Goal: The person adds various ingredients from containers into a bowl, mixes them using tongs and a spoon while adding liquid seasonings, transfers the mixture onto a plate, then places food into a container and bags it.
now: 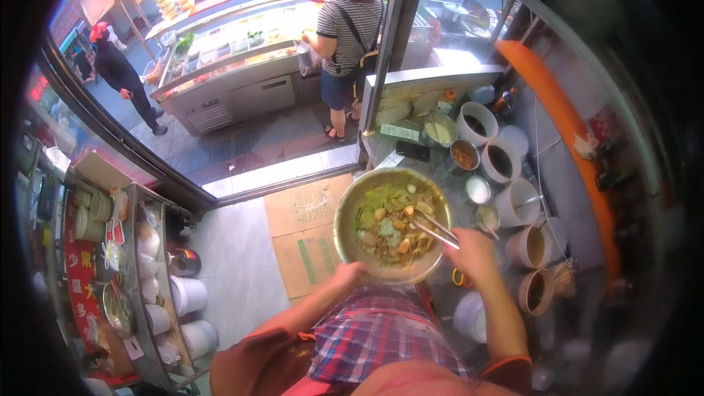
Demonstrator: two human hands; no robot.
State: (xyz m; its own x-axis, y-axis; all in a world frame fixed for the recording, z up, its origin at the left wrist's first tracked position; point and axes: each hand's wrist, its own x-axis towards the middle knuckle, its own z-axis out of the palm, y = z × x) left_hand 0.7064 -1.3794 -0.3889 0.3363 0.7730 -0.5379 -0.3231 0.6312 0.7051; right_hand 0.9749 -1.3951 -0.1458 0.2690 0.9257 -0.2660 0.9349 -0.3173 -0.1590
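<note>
A large round metal mixing bowl (347, 214) is in front of my body, tilted slightly, holding chopped greens, whole small eggs and browned chunks of food. My left hand (352, 276) grips its lower left rim. In my right hand (469, 250) are metal tongs (437, 229), their tips down in the food (393, 225) near a browned chunk. My right wrist passes over the bowl's right side. Below the bowl shows a plaid apron (379, 335).
To the right, a counter bears tubs of dark sauce (500, 162), a metal pot of red-brown bits (463, 155), a white-filled container (477, 191) and a phone (412, 150). Shelves (159, 286) with buckets stand left. Cardboard (305, 231) lies on the floor. Beyond the doorway, a person (352, 38) stands at a display counter (236, 93).
</note>
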